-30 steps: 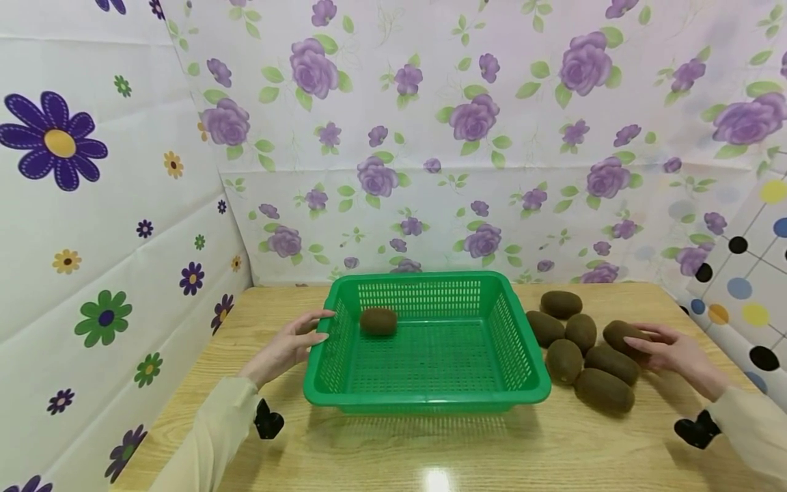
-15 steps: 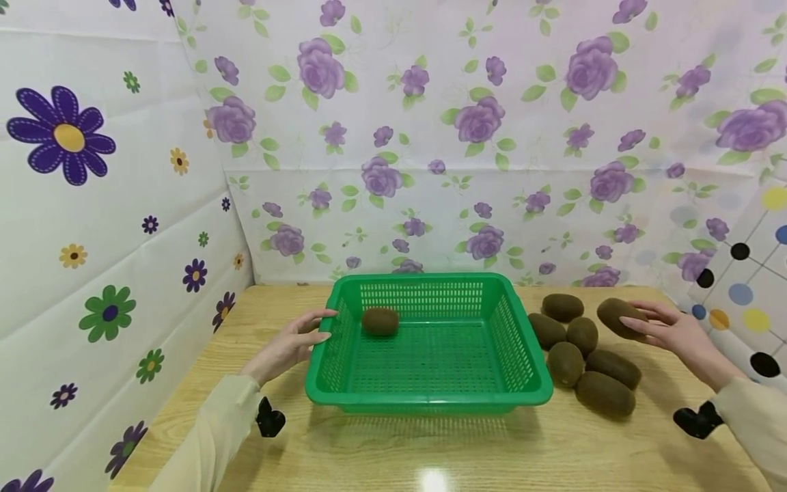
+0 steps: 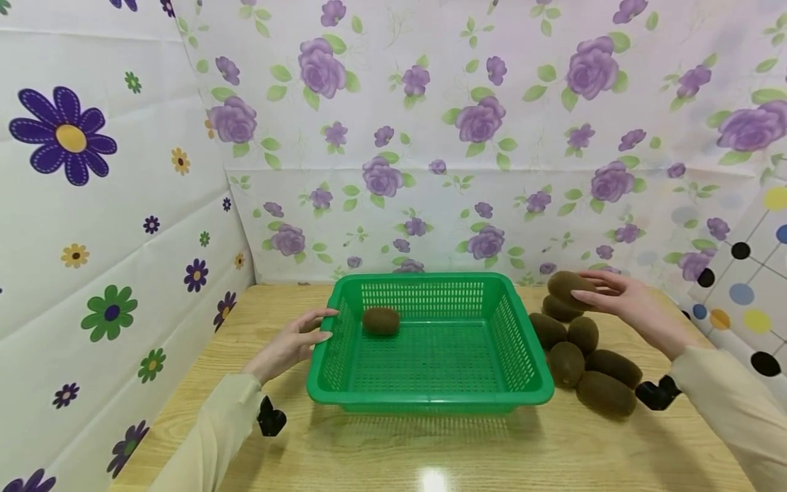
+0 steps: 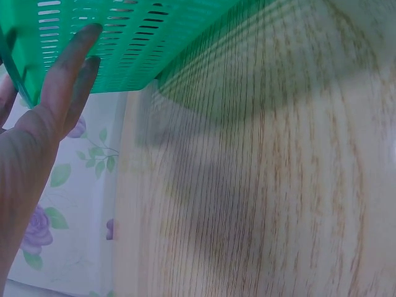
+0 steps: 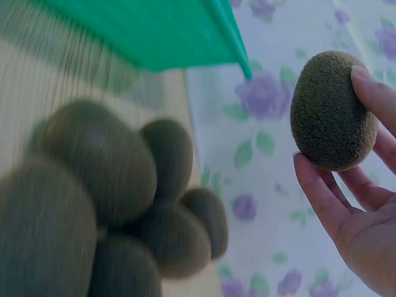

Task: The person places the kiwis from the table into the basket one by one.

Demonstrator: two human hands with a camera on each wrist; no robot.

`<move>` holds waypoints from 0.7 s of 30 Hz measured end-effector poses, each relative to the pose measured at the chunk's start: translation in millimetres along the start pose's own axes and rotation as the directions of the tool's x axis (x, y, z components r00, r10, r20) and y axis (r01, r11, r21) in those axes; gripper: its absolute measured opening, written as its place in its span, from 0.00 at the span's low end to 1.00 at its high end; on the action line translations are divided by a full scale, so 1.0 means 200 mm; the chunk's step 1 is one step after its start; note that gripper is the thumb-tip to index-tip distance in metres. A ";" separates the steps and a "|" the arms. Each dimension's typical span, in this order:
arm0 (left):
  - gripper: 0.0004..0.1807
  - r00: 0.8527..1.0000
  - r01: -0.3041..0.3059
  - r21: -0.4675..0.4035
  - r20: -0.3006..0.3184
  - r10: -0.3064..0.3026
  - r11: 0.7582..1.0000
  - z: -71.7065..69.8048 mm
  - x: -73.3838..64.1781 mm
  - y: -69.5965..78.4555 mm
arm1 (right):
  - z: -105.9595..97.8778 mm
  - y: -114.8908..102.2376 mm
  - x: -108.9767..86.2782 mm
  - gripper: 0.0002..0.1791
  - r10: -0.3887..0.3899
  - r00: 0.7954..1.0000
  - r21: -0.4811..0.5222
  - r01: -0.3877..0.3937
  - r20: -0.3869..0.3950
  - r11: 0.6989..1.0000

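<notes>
A brown fuzzy kiwi [image 5: 328, 114] is pinched between the thumb and fingers of my right hand [image 3: 642, 311], raised above the table. In the head view it overlaps another kiwi [image 3: 561, 309] at the back of the pile. My left hand [image 3: 289, 347] holds the left rim of a green plastic basket [image 3: 430, 398], and in the left wrist view its fingers [image 4: 65, 80] lie along the slotted outer wall. Inside the basket, near its back left corner, rests a single kiwi [image 3: 380, 321].
Several kiwis [image 3: 606, 393] lie bunched on the wooden table [image 3: 381, 454] close to the basket's right side. Flower-patterned sheets [image 3: 399, 171] enclose the back and left, and a dotted sheet [image 3: 740, 294] stands at the right.
My right hand has lifted one kiwi off the pile and carried it left and toward the back. The left hand stays at the basket's rim.
</notes>
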State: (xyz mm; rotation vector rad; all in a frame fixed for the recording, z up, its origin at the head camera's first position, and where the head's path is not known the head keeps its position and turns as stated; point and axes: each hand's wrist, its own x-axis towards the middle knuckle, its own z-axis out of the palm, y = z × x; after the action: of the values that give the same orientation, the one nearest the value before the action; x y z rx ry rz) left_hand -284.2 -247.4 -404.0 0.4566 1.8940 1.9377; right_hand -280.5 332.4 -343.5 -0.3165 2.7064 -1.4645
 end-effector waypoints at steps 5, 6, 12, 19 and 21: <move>0.26 1.000 -0.004 -0.002 0.004 0.004 1.000 0.00 0.00 0.00 | 0.10 -0.10 0.06 0.30 -0.072 0.997 0.008 0.072 -0.006 0.997; 0.27 1.000 -0.007 -0.004 0.009 0.007 1.000 0.00 0.00 0.00 | 0.12 -0.12 0.07 0.31 -0.089 0.996 0.005 0.089 -0.005 0.996; 0.27 1.000 -0.002 -0.022 0.012 0.003 1.000 0.00 -0.01 0.01 | 0.24 -0.22 0.16 0.31 -0.178 0.984 0.022 0.178 0.029 0.984; 0.28 1.000 -0.004 -0.037 0.020 0.005 0.999 0.01 -0.01 0.01 | 0.40 -0.34 0.25 0.29 -0.238 0.967 0.052 0.234 0.095 0.971; 0.27 1.000 -0.006 -0.034 0.019 0.006 0.999 0.01 -0.01 0.02 | 0.45 -0.37 0.27 0.29 -0.258 0.959 0.075 0.250 0.117 0.965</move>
State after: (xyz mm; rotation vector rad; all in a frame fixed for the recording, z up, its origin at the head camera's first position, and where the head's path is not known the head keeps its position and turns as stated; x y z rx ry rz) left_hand -282.1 -246.7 -400.8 0.4699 1.8473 1.9590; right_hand -310.0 207.4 -327.9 -0.7516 2.5930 -1.5217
